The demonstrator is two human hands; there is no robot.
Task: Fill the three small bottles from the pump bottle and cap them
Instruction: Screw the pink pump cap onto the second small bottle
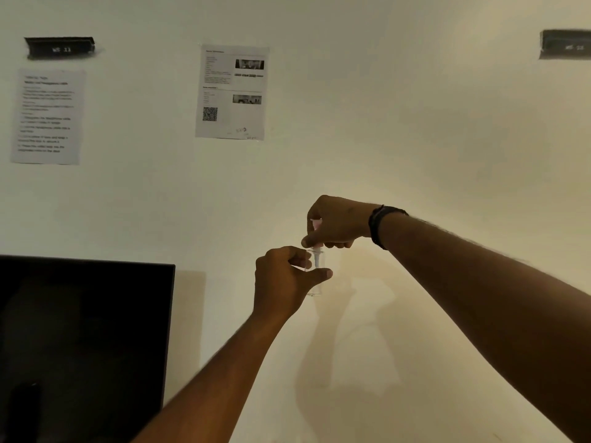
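Both hands are raised in front of a pale wall. My left hand [287, 276] grips a small clear bottle [315, 287] between thumb and curled fingers, holding it upright. Just above it, my right hand [335, 223] pinches a pinkish cap [316, 224] whose white spray stem [316, 259] reaches down into the bottle's neck. The cap is mostly covered by my fingers. The pump bottle and the other small bottles are out of view.
A dark monitor [83, 343] fills the lower left. Two printed sheets [232, 91] and two black labels [59, 47] hang on the wall. No table surface shows in this view.
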